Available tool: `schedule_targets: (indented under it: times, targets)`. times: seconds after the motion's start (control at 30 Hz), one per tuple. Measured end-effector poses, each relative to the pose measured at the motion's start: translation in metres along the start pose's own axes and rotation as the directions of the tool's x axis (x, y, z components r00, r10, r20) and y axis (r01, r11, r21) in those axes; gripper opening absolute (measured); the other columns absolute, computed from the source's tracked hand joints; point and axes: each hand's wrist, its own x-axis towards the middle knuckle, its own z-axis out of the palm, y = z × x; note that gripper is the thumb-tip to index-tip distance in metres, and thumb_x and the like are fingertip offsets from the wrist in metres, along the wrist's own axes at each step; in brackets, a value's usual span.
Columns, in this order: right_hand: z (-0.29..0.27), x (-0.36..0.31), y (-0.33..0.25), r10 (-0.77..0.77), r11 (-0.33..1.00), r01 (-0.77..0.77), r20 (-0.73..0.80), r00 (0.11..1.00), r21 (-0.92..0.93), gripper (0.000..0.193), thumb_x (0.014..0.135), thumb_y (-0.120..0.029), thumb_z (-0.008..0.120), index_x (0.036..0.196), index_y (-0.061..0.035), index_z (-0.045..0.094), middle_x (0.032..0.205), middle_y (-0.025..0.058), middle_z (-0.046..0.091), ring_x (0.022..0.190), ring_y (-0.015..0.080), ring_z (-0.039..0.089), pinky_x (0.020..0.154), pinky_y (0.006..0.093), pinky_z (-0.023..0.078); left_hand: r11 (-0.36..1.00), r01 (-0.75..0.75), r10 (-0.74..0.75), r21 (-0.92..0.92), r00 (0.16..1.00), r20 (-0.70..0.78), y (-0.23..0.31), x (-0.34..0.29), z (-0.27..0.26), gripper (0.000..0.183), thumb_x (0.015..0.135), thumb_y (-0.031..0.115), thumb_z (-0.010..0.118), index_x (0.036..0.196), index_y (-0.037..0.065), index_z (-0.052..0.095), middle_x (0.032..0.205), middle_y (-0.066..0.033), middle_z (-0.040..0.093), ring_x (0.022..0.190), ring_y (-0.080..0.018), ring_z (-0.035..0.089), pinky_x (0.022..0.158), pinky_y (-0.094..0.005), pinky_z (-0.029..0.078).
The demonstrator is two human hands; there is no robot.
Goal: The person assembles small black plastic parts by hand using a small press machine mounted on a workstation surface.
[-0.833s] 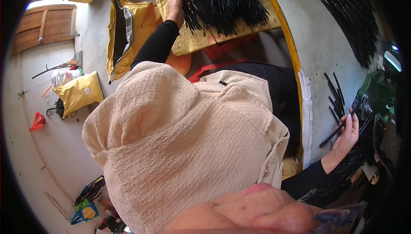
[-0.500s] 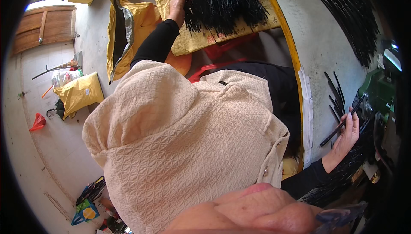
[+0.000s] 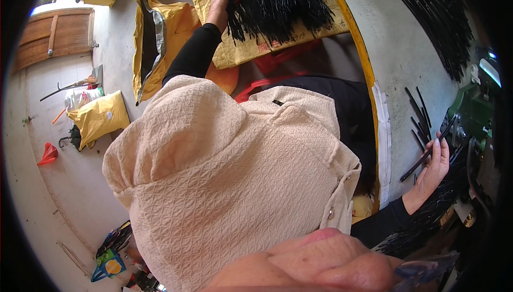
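Observation:
My left hand is at the near left edge of a large pile of thin black strips. Its fingers bend in among the strip ends, and their tips are partly hidden. Under the pile lies a yellow sack. On the right, my right hand pinches one longer black strip between thumb and fingers. The strip slants up toward a green machine, its far end close to the metal parts. Several loose black strips lie on the pale worktop beside that hand.
Another heap of black strips lies at the far right of the worktop, which has a yellow edge. An opened yellow bag stands left of my left arm. A red stool-like object shows below the sack.
My left hand has shifted slightly left at the pile, and a finger now shows more plainly. The strips near it have moved a little. My right hand stays almost still with its strip.

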Motion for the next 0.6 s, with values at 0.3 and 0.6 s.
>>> schedule_targets:
  times: [0.3, 0.6]
  targets:
    - [0.0, -0.001, 0.002, -0.004, 1.0, 0.004, 0.004, 1.0, 0.0, 0.023, 0.089, -0.016, 0.056, 0.109, -0.006, 0.061, 0.075, -0.0045, 0.056, 0.065, -0.0003, 0.048, 0.052, 0.0133, 0.03, 0.995, 0.06, -0.077, -0.083, 0.972, -0.222, -0.008, 0.003, -0.005, 0.017, 0.082, 0.021, 0.057, 0.088, 0.005, 0.058, 0.076, -0.0039, 0.06, 0.072, -0.0148, 0.057, 0.07, -0.0271, 0.046]
    - [0.0, 0.0, 0.001, -0.003, 1.0, 0.003, 0.005, 1.0, 0.006, 0.023, 0.089, -0.016, 0.055, 0.109, -0.0058, 0.06, 0.076, -0.0044, 0.056, 0.065, 0.0, 0.048, 0.053, 0.0138, 0.03, 0.971, 0.092, -0.172, -0.222, 0.912, -0.373, -0.007, 0.03, -0.018, 0.012, 0.083, 0.017, 0.058, 0.08, 0.006, 0.055, 0.066, -0.002, 0.054, 0.057, -0.0142, 0.053, 0.053, -0.0253, 0.045]
